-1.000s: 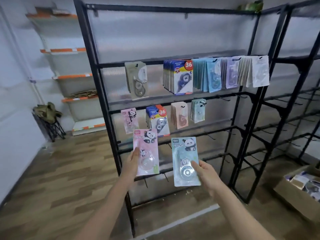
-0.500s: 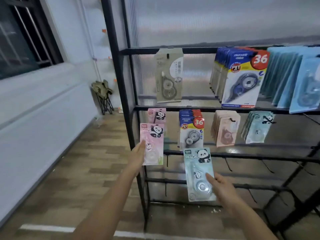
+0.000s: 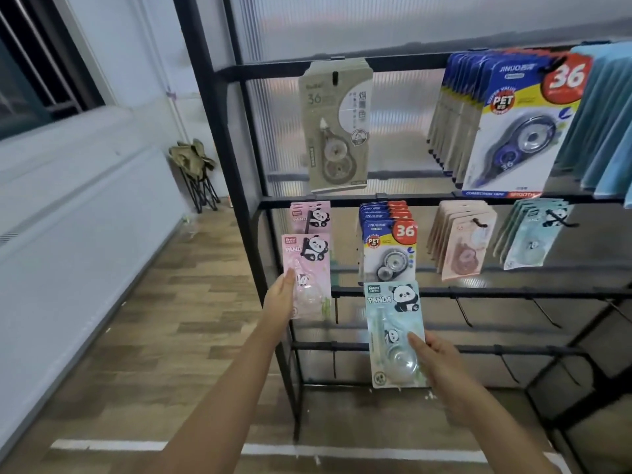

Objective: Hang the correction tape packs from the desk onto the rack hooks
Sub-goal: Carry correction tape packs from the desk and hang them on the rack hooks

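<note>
My left hand holds a pink panda correction tape pack by its left edge, raised just below the pink panda packs hanging on the rack's second row. My right hand grips a light blue panda pack at its lower right, lower down in front of the third rail. A matching stack of light blue panda packs hangs further right on the second row. The black metal rack fills the view ahead.
Beige packs and blue "36" packs hang on the top row; smaller "36" packs and peach packs hang below. Bare hooks jut from the lower rails. A folded stool stands at the left wall.
The view has closed in on the rack's left side. My left hand has lifted the pink pack towards the hanging pink packs; the right hand still holds the blue pack lower down.
</note>
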`<state>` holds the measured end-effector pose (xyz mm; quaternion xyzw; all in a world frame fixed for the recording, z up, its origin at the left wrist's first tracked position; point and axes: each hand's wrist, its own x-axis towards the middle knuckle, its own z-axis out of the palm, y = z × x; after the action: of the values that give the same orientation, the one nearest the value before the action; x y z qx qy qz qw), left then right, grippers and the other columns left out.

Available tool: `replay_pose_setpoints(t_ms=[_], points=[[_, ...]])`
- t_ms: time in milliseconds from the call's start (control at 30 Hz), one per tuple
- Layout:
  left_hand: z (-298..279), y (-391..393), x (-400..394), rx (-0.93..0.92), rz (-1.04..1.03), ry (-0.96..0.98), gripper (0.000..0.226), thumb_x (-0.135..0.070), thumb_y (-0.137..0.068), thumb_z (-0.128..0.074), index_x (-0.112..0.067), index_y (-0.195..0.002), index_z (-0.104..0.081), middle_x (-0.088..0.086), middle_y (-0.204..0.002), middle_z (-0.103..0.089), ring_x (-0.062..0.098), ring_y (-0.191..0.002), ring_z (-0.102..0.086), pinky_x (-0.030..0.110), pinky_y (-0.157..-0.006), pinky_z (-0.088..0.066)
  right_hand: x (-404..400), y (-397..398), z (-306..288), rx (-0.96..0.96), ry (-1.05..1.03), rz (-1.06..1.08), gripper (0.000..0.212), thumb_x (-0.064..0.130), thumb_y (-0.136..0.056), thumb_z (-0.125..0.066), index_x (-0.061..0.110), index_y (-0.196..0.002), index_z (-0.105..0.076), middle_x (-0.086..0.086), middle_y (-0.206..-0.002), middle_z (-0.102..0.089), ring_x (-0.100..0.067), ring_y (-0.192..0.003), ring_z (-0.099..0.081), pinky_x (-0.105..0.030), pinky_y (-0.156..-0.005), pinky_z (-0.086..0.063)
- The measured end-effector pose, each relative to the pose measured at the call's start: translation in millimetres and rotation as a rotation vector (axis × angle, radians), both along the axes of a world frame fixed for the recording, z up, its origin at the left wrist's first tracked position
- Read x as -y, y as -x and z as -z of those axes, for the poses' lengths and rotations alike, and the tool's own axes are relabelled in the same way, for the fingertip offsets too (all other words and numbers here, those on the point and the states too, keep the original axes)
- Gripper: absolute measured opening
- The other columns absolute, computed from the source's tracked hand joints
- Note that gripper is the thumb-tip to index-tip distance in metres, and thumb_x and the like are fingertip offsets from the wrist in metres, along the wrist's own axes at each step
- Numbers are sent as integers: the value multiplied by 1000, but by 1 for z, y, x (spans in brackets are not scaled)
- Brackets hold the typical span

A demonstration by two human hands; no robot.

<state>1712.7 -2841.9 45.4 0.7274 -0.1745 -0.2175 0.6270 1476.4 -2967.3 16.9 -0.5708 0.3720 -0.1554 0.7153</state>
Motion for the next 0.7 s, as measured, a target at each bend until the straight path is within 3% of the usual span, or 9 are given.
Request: replay_pose_setpoints(t_ms=[100,200,300,467,567,700], points=[[-4,-20,23,-30,-12,-14,29,-35,-103,-37,-18,-109,-58,-5,-93,-67,9,-83,-64,22,-68,-50,4,2,0,15,-29,25,24,21,-97,-50,10,-109,-67,-15,-103,-72,-36,-98,-68,-58,-94,-48],[-5,-42,48,-71,-33,-57,31,-35,-103,-38,-15,-114,-59,7,-110,-66,22,-96,-63,37,-88,-51,7,6,4,18,-60,81,22,18,-96,-50,6,-105,-66,-18,-101,-72,-38,-97,-68,-58,-95,-47],[-5,-57,65,-61,-78,-108,39,-34,-103,-38,-9,-126,-56,12,-115,-61,27,-101,-59,36,-88,-46,11,11,6,-7,-75,142,21,18,-96,-52,4,-106,-65,-19,-98,-72,-40,-94,-67,-58,-92,-49],[13,-61,66,-44,12,-231,45,-37,-102,-38,-7,-135,-48,12,-122,-58,31,-117,-54,38,-95,-42,15,20,4,-21,-18,189,22,18,-98,-50,4,-106,-64,-15,-92,-74,-36,-88,-69,-47,-83,-55],[37,-49,53,82,136,-407,45,-34,-101,-42,-5,-135,-46,10,-131,-54,29,-123,-48,35,-102,-36,20,26,6,-24,-14,213,23,19,-98,-49,4,-106,-64,-15,-92,-74,-33,-85,-70,-41,-76,-55],[44,-13,45,386,429,-787,37,-29,-102,-40,-12,-133,-51,7,-135,-53,25,-126,-47,31,-102,-33,30,39,7,-16,-35,258,20,18,-99,-49,6,-100,-65,-13,-83,-75,-24,-69,-71,-35,-68,-54]])
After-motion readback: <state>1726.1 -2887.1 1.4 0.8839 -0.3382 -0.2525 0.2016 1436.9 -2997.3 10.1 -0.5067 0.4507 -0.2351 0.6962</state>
